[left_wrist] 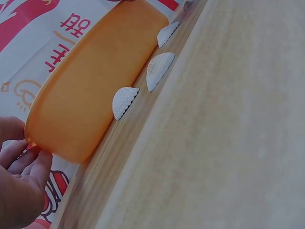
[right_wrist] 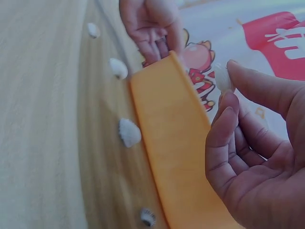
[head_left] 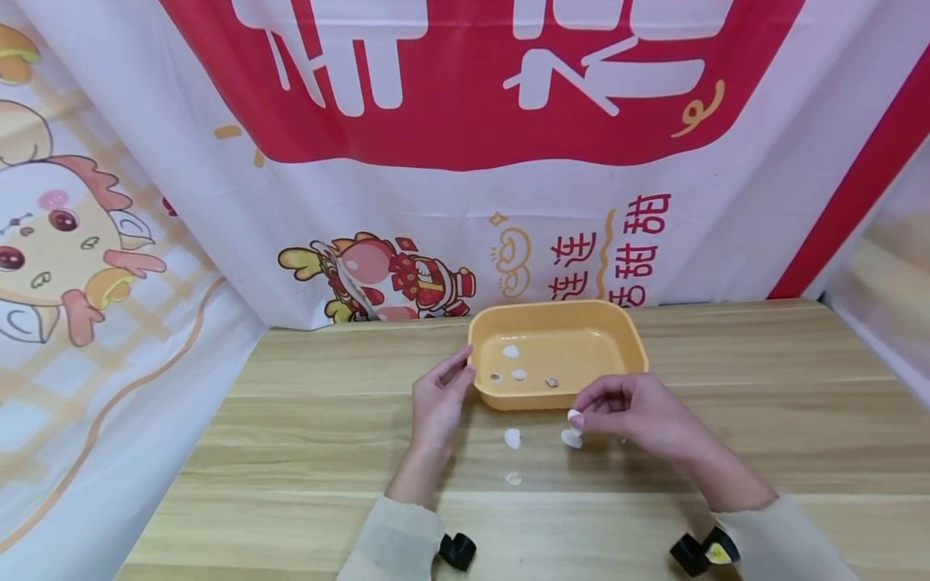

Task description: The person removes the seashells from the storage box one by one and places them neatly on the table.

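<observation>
Right now, your right hand (head_left: pixel 639 415) has a small white seashell (right_wrist: pixel 223 76) pinched between thumb and fingertips, raised above the wood-grain counter (head_left: pixel 349 428) just in front of the yellow-orange plastic tray (head_left: pixel 588 347) with rounded corners. Only the tips of your fingers bear on it, so a slack pinch, or too hard a squeeze on that smooth edge, could make it slip out. A white, ribbed, fan-shaped seashell (right_wrist: pixel 129 132) lies on the counter close below; a drop there might chip one or knock it aside.

Your left hand (head_left: pixel 441 395) has its fingers clamped on the tray's left end, at the rim. The tray looks light, so pulling or leaning on that end could slide or tilt it. The white seashell (head_left: pixel 511 352) and the small dark seashell (head_left: pixel 551 382) inside would then probably shift.

Mind the near wall as well: crossing it too low could catch your knuckles or jolt the tray. A small dark-and-white striped seashell (right_wrist: pixel 148 217) sits beneath your right hand, mostly hidden from above, so a low sweep might brush it away unnoticed. The pale, tan-tinged seashell (head_left: pixel 513 478) lies between your forearms, where a dragging sleeve could displace it.
</observation>
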The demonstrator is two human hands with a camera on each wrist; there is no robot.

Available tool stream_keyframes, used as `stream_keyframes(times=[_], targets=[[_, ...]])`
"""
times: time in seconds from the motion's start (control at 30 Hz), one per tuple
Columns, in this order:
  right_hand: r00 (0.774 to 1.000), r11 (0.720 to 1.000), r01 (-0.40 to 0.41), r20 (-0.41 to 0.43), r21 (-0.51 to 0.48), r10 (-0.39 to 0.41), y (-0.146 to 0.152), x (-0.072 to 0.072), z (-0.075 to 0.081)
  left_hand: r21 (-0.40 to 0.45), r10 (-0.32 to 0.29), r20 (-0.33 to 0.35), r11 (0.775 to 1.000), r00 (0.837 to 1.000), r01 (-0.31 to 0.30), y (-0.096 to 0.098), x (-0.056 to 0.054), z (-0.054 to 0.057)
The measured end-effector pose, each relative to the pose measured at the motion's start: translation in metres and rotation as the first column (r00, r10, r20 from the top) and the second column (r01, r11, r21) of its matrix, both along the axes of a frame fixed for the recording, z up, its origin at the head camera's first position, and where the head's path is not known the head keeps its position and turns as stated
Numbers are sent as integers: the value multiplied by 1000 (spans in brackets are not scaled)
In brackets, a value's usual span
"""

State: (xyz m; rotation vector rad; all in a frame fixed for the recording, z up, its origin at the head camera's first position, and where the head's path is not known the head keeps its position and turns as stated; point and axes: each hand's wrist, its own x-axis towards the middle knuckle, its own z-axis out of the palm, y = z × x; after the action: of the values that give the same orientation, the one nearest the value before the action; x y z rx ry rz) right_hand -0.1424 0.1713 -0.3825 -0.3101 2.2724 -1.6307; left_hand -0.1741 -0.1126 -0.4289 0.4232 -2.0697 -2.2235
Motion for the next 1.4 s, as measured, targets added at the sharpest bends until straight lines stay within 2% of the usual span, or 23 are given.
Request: stream_keyframes(times=[0.2, 0.53, 0.73, 0.9, 1.17, 1.4], targets=[[1000, 1000, 17, 10, 13, -18, -1, -4, -6, 4, 4, -2, 1000, 1000, -4, 0, 0, 0], [1000, 1000, 20, 4, 12, -20, -1, -4, -6, 0, 7, -11, 1000, 1000, -7, 0, -1, 1], [999, 999, -17, -43, 35, 18, -2, 2, -6, 1, 6, 1, 1000, 1000, -6, 0, -1, 1], [994, 996, -64, -90, 56, 69, -3, 9, -13, -5, 1, 8, 1000, 1000, -1, 0, -1, 0], [991, 985, -119, -46, 124, 125, -5, 22, -29, 0, -4, 0, 1000, 1000, 4, -1, -1, -1], [986, 975, -134, -74, 177, 149, -6, 26, -35, 5, -1, 3, 1000, 1000, 1, -1, -1, -1]])
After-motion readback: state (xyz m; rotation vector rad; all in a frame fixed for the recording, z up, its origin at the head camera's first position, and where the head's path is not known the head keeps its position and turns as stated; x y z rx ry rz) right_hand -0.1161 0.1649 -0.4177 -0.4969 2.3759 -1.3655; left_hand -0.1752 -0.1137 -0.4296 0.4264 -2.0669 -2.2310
